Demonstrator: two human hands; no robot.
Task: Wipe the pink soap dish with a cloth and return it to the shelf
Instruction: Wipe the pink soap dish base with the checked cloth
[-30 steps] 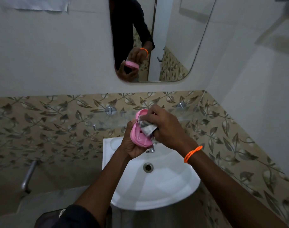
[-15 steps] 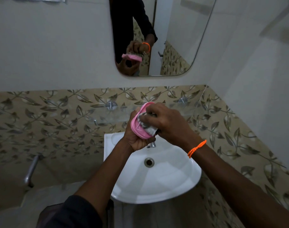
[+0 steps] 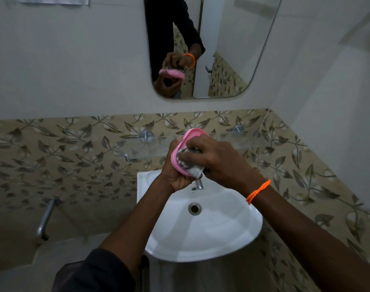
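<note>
At frame centre, above white sink [image 3: 203, 234]: left hand [image 3: 175, 173] cupping pink soap dish [image 3: 185, 142]; right hand [image 3: 220, 161] pinching grey cloth [image 3: 189, 165] inside.

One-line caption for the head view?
Left hand holds pink soap dish above sink; right hand presses cloth inside.

Since a second ago the right hand [image 3: 220, 160] has slid the cloth [image 3: 189, 163] from the 3 o'clock rim of the soap dish [image 3: 177, 150] deeper into its hollow, covering more pink.
</note>
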